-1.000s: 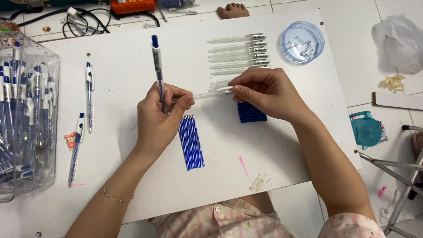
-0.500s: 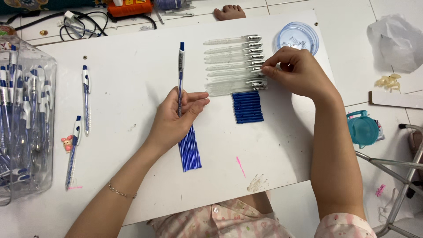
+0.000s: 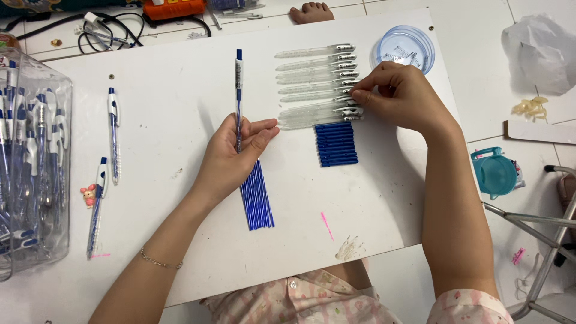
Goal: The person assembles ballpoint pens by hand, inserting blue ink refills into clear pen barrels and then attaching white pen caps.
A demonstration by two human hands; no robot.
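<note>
My left hand (image 3: 231, 159) is resting palm-up-ish on the white surface (image 3: 168, 180), fingers loosely curled around a half-built blue pen (image 3: 238, 96) that sticks straight up away from me, its blue cap end well past my fingertips. So that hand is holding the pen lightly, not squeezing it.

Right under that hand, running back toward me, is a bundle of blue ink refills (image 3: 257, 198) lying side by side on the surface.

My right hand (image 3: 403, 96) is over at the row of clear pen barrels (image 3: 315, 84), the ones with little metal tips all lined up one above the other. My fingertips are pinched down on the tip end of one of the lower barrels in that row. I honestly can't tell which exact barrel I've got, they're packed tight.

Just below the barrels there's a neat stack of short dark blue grips (image 3: 336, 144), touching the lowest barrel or nearly so.

Beyond my right hand sits a round clear lid (image 3: 405, 47) with small springs in it. Way off on the left, a clear plastic tub (image 3: 30, 156) full of finished pens, plus two finished pens (image 3: 113, 135) lying loose beside it.
</note>
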